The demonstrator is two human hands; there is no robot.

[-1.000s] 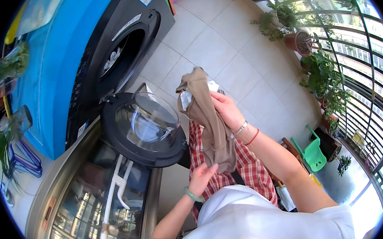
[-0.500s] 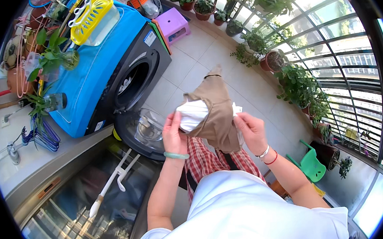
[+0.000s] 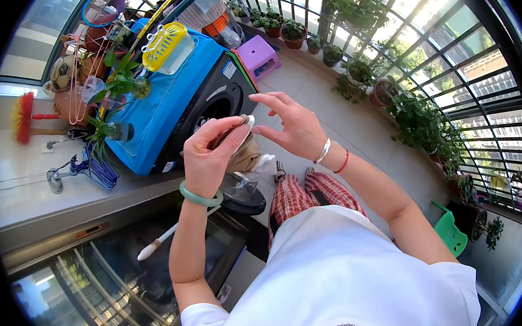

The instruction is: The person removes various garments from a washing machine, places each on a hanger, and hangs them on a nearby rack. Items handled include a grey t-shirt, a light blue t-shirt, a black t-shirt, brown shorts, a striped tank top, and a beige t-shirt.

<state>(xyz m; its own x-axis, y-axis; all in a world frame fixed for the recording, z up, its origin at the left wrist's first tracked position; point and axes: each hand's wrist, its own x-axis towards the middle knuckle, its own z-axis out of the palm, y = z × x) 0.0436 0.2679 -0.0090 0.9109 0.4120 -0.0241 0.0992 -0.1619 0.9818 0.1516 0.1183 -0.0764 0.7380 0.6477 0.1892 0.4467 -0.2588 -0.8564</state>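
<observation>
At far left, a ledge (image 3: 64,201) carries potted plants (image 3: 116,88) and a red brush (image 3: 24,116), with blue hangers (image 3: 95,168) dangling just beside them. Next to these stands a dark washer (image 3: 208,106) under a blue cover (image 3: 166,103), a yellow basket (image 3: 165,42) on top, its round door (image 3: 242,191) swung open toward us. We are looking down at our own hands, raised in front of that washer. Our left hand (image 3: 209,157), a green bangle on its wrist, is clenched around a tan garment (image 3: 245,158); the cloth is bunched in the fist and hangs below it, with a white patch showing at the thumb. Our right hand (image 3: 292,127) is released, fingers spread, hovering just right of the garment and touching nothing that we can make out. Below are red checked trousers (image 3: 309,196) and a white shirt (image 3: 341,272). Further right, a purple stool (image 3: 259,54) sits on the tiled floor (image 3: 356,132), a row of plants lines the railing (image 3: 467,88), and a green seat (image 3: 450,234) stands near right. To handle the cloth well, we judge it best to keep the left grip firm near the top and bring the free fingers in at the white patch, pinching a single layer rather than the whole bundle, holding it clear of the open door
</observation>
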